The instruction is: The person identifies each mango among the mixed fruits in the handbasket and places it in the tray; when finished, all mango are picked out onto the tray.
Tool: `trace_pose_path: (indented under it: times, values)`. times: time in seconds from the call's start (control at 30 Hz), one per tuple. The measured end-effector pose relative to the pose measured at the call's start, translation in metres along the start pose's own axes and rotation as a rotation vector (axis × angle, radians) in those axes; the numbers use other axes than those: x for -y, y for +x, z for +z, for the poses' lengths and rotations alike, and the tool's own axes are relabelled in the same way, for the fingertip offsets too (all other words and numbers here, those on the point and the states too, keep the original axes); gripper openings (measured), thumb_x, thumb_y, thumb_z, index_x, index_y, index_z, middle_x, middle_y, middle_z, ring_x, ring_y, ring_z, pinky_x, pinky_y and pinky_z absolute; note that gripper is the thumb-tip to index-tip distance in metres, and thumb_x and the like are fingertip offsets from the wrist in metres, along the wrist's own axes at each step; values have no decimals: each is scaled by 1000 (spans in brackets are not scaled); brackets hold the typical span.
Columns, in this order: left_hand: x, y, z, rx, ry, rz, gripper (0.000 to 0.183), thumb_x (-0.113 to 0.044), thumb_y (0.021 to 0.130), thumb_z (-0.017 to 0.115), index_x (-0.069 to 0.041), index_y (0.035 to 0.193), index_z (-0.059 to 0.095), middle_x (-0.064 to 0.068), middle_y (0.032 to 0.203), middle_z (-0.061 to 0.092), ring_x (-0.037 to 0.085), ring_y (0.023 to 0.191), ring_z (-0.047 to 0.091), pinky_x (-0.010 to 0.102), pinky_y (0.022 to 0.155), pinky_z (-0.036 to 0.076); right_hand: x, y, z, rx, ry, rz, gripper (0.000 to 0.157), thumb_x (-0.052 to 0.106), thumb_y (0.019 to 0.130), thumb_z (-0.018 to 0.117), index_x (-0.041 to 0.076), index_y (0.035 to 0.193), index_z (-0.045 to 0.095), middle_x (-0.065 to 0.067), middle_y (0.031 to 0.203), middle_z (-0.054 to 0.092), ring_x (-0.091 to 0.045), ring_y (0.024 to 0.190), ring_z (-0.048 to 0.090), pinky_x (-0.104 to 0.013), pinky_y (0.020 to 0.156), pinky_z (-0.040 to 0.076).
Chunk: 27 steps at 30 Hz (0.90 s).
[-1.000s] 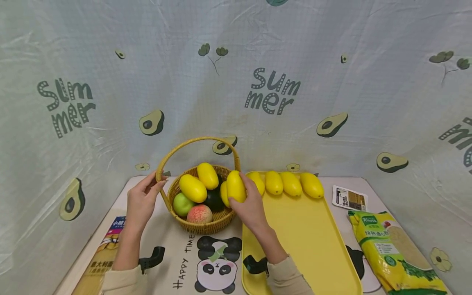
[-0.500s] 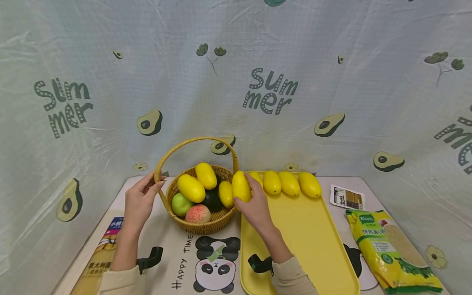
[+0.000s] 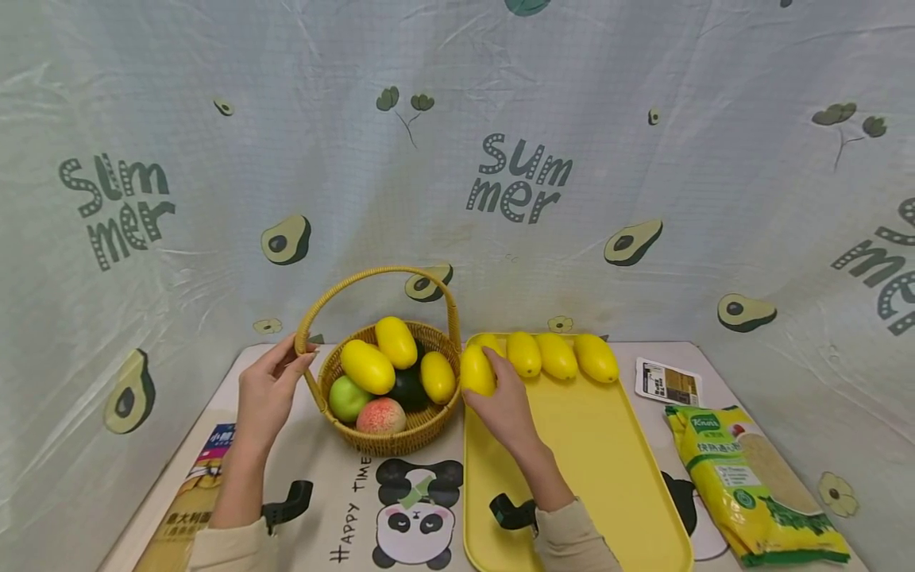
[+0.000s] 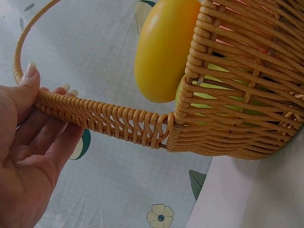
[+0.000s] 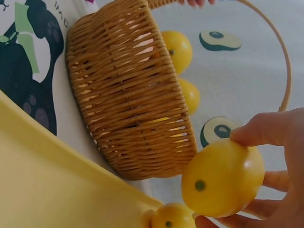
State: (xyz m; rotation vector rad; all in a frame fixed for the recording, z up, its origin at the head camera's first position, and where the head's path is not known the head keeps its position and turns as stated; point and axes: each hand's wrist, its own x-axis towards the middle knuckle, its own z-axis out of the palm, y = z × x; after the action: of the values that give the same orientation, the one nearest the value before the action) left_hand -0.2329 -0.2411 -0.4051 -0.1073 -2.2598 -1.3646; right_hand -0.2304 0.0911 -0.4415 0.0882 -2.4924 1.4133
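Observation:
My left hand (image 3: 264, 393) grips one side of the arched handle (image 4: 104, 114) of a wicker basket (image 3: 411, 439), thumb on one side and fingers on the other. Inside the basket lie three yellow mangoes (image 3: 368, 365), a green apple (image 3: 349, 399), a pink peach (image 3: 381, 416) and a dark green fruit (image 3: 407, 390), partly covered. Between thumb and fingers my right hand (image 3: 509, 405) holds another yellow mango (image 5: 223, 178), just right of the basket's rim and over the left back corner of a yellow tray (image 3: 572, 461). That mango partly hides one at the end of the tray's row.
Several mangoes (image 3: 557, 356) line the tray's back edge. To the tray's right lie a small white packet (image 3: 668, 383) and a yellow-green Knorr bag (image 3: 758, 485). A noodle package (image 3: 189, 500) lies at the left edge. A printed curtain (image 3: 457, 159) hangs behind the table.
My right hand has carried its mango rightward, from over the basket's right side to over the tray's corner. The left hand keeps its grip on the handle.

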Motion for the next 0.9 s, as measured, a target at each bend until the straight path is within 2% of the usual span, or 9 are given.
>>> trace_pose_path:
  times: [0.2, 0.57, 0.9]
  values:
    - [-1, 0, 0, 2, -5, 3, 43, -31, 99, 61, -12, 138, 60, 5, 116, 71, -14, 101, 59, 3, 86, 47, -8, 0, -2, 27, -66, 7, 74, 21, 79, 72, 8, 147, 47, -16, 145, 52, -34, 134, 49, -54, 110, 42]
    - [-1, 0, -1, -1, -6, -5, 44, -30, 99, 62, -11, 138, 60, 4, 115, 71, -14, 100, 59, 3, 86, 47, -19, -3, -1, 102, -184, 62, 74, 18, 77, 75, 6, 144, 49, -19, 143, 53, -37, 129, 52, -55, 104, 45]
    - [-1, 0, 0, -2, -1, -14, 40, -30, 99, 61, -13, 136, 62, 4, 115, 70, -13, 101, 60, 3, 87, 48, -26, -6, 0, 148, -266, 126, 76, 27, 77, 78, 10, 145, 49, -18, 142, 52, -36, 123, 54, -54, 102, 47]
